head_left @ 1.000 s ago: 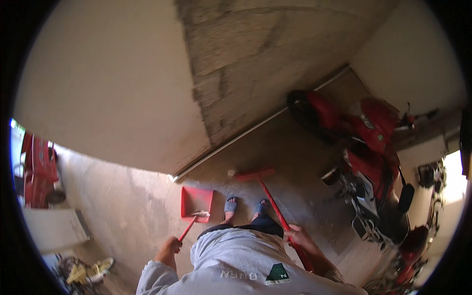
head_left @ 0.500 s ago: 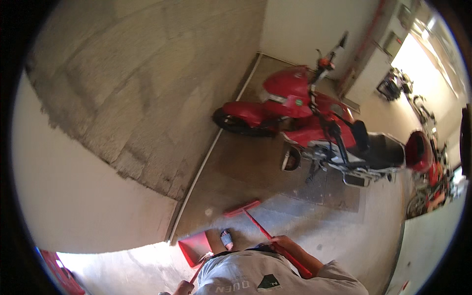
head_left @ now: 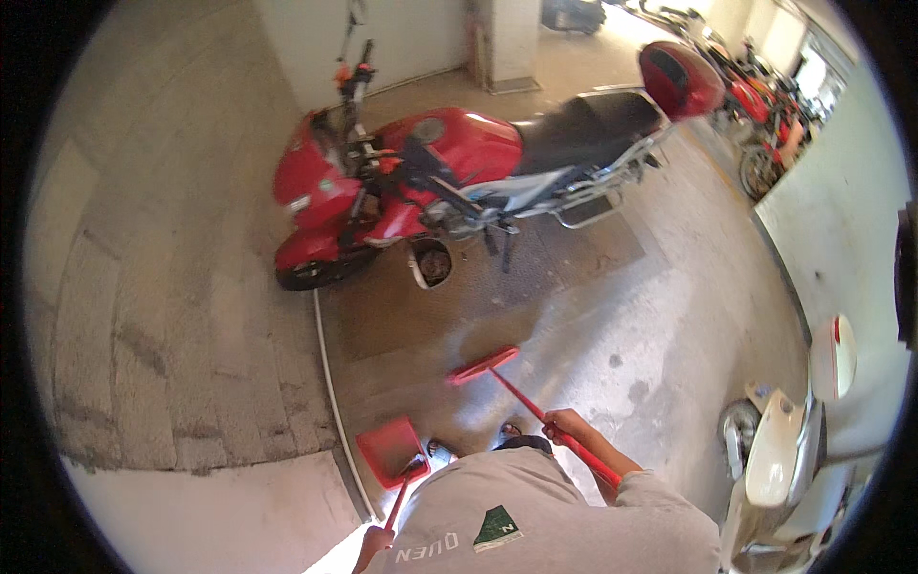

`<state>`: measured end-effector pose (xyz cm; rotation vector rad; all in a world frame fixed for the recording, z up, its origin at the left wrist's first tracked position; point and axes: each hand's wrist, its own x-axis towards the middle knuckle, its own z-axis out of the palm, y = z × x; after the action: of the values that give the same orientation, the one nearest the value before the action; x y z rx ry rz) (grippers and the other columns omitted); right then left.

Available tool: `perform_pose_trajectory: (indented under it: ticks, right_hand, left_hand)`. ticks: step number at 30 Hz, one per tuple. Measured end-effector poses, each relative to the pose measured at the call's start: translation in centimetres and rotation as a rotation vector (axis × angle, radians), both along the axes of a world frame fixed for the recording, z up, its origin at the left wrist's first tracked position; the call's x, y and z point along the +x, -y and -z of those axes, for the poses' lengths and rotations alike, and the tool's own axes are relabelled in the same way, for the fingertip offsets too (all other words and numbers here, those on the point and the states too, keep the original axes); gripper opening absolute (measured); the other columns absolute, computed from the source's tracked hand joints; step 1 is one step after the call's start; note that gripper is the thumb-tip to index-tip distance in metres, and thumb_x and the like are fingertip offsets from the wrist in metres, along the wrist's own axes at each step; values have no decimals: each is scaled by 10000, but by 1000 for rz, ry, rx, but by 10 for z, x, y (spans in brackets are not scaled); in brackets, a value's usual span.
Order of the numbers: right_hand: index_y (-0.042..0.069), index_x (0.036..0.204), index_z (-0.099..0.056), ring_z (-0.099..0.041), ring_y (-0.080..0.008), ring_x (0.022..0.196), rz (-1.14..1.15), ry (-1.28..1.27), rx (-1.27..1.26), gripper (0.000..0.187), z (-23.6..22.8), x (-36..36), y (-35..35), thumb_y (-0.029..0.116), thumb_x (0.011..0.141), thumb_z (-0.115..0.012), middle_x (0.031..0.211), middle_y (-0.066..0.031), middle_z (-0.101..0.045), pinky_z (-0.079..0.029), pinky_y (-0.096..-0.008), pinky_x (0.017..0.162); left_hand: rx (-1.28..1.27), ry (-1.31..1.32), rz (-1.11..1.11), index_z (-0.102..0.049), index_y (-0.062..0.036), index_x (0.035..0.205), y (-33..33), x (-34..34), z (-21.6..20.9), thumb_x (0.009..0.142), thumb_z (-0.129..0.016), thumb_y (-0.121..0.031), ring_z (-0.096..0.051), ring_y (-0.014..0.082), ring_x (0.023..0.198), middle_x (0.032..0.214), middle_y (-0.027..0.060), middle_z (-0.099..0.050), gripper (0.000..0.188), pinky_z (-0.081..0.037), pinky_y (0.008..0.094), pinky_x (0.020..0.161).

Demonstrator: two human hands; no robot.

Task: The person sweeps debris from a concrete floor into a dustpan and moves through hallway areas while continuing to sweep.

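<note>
My left hand (head_left: 376, 539), at the lower edge, is closed round the long handle of a red dustpan (head_left: 387, 448). The pan rests on the floor in front of my feet, left of the broom. Around the red handle of a long broom (head_left: 485, 365), my right hand (head_left: 566, 425) is closed. The handle slants from beside my right forearm out to the broom head, which lies on the floor ahead. Some dark matter shows near the pan's handle joint, too small to make out.
A red motorcycle (head_left: 464, 143) stands across the way ahead, beside a small white-rimmed basin (head_left: 432, 264). Block wall (head_left: 172, 364) and a white pipe (head_left: 327, 383) run along the left. At right is a cream scooter (head_left: 770, 459); more motorcycles (head_left: 755, 105) stand farther off.
My view has turned to the right, so the motorcycle now appears farther left and the scooter has come into sight. Both hands still hold the broom and dustpan.
</note>
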<state>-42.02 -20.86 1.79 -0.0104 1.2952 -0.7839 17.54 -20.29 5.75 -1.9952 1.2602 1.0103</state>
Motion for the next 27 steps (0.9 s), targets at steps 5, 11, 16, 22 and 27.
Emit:
perform_pose_trajectory:
  ticks: [5, 11, 16, 22, 27]
  right_hand:
    - [10, 873, -512, -485, -136, 437, 506, 39, 91, 98, -33, -29, -59, 102, 862, -543, 620, -71, -522, -400, -272, 341]
    - [22, 884, -493, -484, -131, 443, 920, -16, 98, 95, -34, -70, -142, 112, 870, -519, 622, -58, -523, -401, -262, 341]
    - [-2, 922, -492, -509, -173, 446, 1096, -91, 133, 130, -15, -92, -213, 116, 872, -512, 623, -96, -537, -418, -302, 340]
    - [12, 848, -506, -519, -129, 433, 1166, 82, 144, 257, 26, -109, -290, 268, 879, -515, 663, -82, -564, -372, -264, 341]
    - [-26, 920, -502, -536, -164, 455, 1497, 235, 161, 258, 10, -95, -303, 225, 867, -527, 740, -147, -593, -406, -292, 340]
  left_hand:
    - [-77, -142, 1169, -630, -6, 682, 48, -4, 16, 743, -624, -215, -668, 248, 606, 649, 127, -644, 218, -524, 417, 527]
    - [133, -160, 425, -629, -11, 701, 102, -86, 11, 772, -612, -242, -641, 246, 573, 632, 124, -627, 242, -496, 418, 495]
    - [170, -172, 480, -627, -15, 717, 140, -165, 5, 797, -603, -264, -619, 244, 545, 619, 122, -613, 263, -474, 419, 468]
    - [227, -170, 552, -626, -20, 737, 189, -258, 6, 827, -591, -291, -592, 242, 512, 602, 120, -596, 288, -447, 421, 435]
    - [337, -142, 588, -625, -24, 753, 233, -342, 18, 852, -581, -313, -569, 240, 484, 589, 118, -582, 309, -424, 422, 409]
